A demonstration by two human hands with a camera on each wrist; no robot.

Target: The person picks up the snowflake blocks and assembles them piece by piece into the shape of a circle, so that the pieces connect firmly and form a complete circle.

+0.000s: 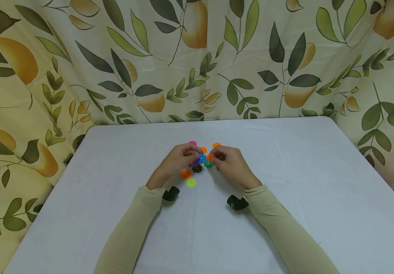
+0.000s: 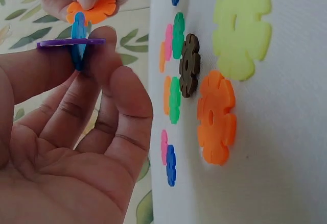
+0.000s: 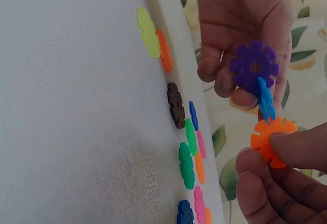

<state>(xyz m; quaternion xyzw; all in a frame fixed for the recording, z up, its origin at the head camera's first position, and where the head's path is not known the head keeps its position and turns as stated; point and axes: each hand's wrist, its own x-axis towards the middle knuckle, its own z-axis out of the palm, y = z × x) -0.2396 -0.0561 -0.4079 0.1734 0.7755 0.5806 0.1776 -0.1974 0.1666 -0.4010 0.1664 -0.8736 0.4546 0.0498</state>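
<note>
My left hand point(image 1: 176, 161) pinches a purple notched flower disc point(image 3: 243, 73), which has a light-blue disc point(image 3: 265, 100) crossing it at an angle, seated in its slot. The right hand point(image 1: 234, 164) grips an orange notched disc point(image 3: 262, 141) between thumb and fingers. In the right wrist view the orange disc's rim meets the blue disc's lower end; whether their notches have engaged, I cannot tell. Both hands are held above the table, close together. Below them lie a dark brown disc point(image 2: 190, 66), a second orange disc point(image 2: 216, 118) and a yellow-green disc point(image 2: 242, 29).
Several more discs lie flat on the white table point(image 1: 197, 228), among them a dark green one point(image 3: 186, 166), a pink one point(image 3: 199, 203) and a dark blue one point(image 3: 185, 213). Black wrist cameras point(image 1: 237, 203) sit under the sleeves. A leaf-patterned curtain point(image 1: 183, 76) hangs behind.
</note>
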